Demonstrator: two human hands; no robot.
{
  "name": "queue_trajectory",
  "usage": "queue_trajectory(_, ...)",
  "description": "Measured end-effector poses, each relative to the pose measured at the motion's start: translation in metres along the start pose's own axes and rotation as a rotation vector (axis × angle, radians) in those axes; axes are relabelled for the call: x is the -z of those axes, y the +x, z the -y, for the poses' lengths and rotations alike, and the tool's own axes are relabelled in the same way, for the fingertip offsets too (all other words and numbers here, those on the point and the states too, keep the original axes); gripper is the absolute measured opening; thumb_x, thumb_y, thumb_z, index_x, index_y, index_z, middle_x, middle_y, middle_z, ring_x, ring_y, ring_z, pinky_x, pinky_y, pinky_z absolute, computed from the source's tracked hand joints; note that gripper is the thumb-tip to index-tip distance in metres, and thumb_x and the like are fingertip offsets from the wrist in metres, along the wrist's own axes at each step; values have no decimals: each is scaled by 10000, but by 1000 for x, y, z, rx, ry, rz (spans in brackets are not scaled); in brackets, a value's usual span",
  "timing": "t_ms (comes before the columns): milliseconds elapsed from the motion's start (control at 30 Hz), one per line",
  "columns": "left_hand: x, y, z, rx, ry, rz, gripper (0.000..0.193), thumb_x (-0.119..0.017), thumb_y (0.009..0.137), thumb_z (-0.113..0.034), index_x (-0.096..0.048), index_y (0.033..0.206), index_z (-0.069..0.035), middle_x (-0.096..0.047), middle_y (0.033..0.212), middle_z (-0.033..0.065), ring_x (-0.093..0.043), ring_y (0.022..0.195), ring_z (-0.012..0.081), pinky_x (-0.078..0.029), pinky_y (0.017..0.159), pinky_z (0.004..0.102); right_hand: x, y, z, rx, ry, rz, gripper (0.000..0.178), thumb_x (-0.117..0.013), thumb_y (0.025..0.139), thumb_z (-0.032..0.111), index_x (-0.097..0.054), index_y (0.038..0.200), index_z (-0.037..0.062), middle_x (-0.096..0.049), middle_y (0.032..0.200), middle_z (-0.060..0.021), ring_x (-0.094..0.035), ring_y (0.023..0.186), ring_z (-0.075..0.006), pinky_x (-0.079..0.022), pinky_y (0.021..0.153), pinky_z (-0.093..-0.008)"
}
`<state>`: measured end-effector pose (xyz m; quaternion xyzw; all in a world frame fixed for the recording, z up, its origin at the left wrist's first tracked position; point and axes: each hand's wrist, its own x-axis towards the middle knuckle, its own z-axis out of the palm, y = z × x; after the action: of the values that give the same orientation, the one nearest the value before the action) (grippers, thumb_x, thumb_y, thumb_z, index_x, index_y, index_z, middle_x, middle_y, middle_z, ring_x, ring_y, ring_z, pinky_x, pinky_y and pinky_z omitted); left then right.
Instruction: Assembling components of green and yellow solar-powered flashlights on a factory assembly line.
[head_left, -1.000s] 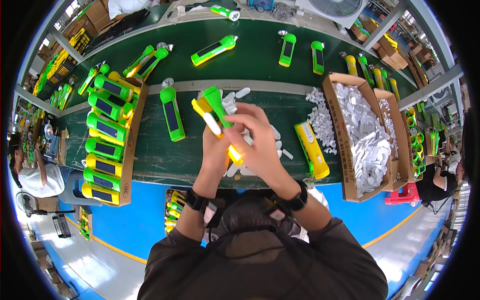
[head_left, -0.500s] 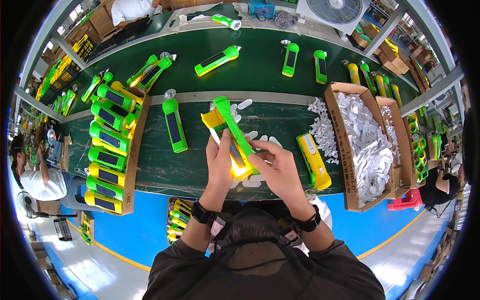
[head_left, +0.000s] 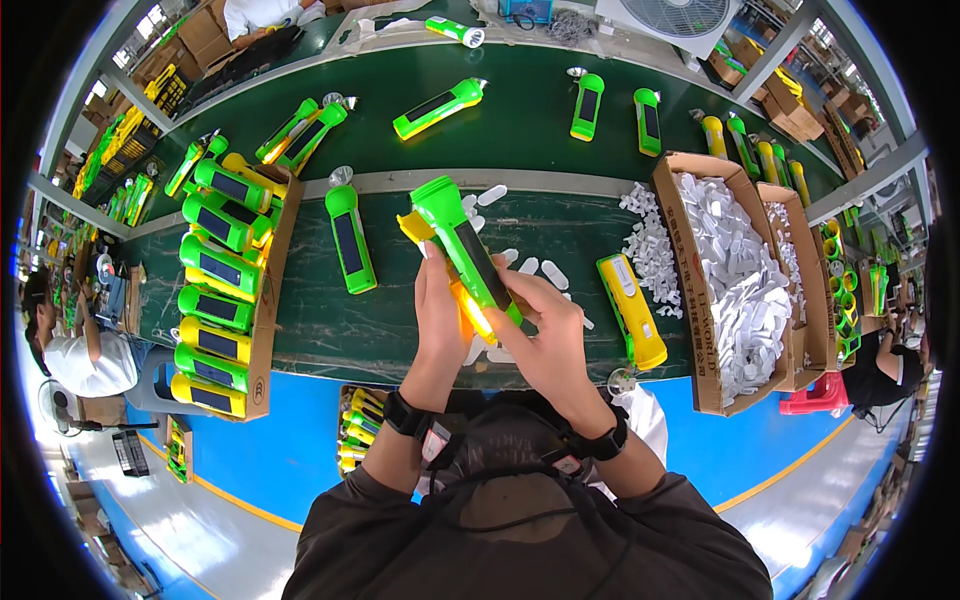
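Over the near table I hold a flashlight in two shell halves. Its green half [head_left: 462,235], with a dark panel, lies over the yellow half [head_left: 412,226], and the two appear close together, slightly apart at the head end. My left hand [head_left: 438,315] is closed round the yellow side. From the right, my right hand [head_left: 548,335] grips the lower end of the green half. Beneath and beside them are scattered white oblong plastic pieces [head_left: 554,275]. A yellow flashlight [head_left: 630,310] lies right of my hands; a green flashlight [head_left: 350,240] lies to the left.
A cardboard box [head_left: 275,300] of flashlights stands at left. At right, another cardboard box [head_left: 690,290] holds white pieces, beside a pile of small white parts [head_left: 650,250]. Beyond runs a green conveyor belt [head_left: 530,120] with several flashlights. Other people sit at both sides.
The green half has turned so its dark panel faces up, and it has come down over the yellow half. The white strip by my left hand is no longer visible.
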<state>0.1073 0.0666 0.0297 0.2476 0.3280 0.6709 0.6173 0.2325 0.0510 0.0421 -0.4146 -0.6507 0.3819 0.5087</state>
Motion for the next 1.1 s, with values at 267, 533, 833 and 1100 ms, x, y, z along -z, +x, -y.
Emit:
queue_trajectory(267,2,-2,5,17,9,-63,520,-228,1020,-463,-486,1127,-24,-594,1008,116,-633,957,240,-542,823,384,-2,-2,1,1,-120,13,377,-731,727,54,-609,1067,-54,-650,1008,-205,-647,886,-354,-515,760,-368)
queue_trajectory(533,1,1,12,-48,100,-137,434,-345,1013,-420,-492,1122,-27,-609,996,124,-619,933,246,-522,824,372,-9,-6,-3,104,-305,-6,424,-723,700,30,-587,1098,-31,-646,979,-189,-621,861,-385,-506,766,-390)
queue_trajectory(833,14,-4,3,106,-143,141,654,-395,938,-569,-428,1285,-15,-562,1231,188,-599,1078,291,-480,939,439,11,-22,17,-377,158,179,392,-760,754,130,-584,1064,-31,-674,852,-148,-685,791,-246,-538,705,-325)
queue_trajectory(1100,20,-5,3,170,-114,-36,661,-371,915,-648,-531,1144,-49,-619,978,54,-607,802,164,-524,716,331,19,-42,26,-283,-318,294,438,-810,701,240,-617,994,-22,-666,801,-157,-673,682,-215,-527,616,-277)
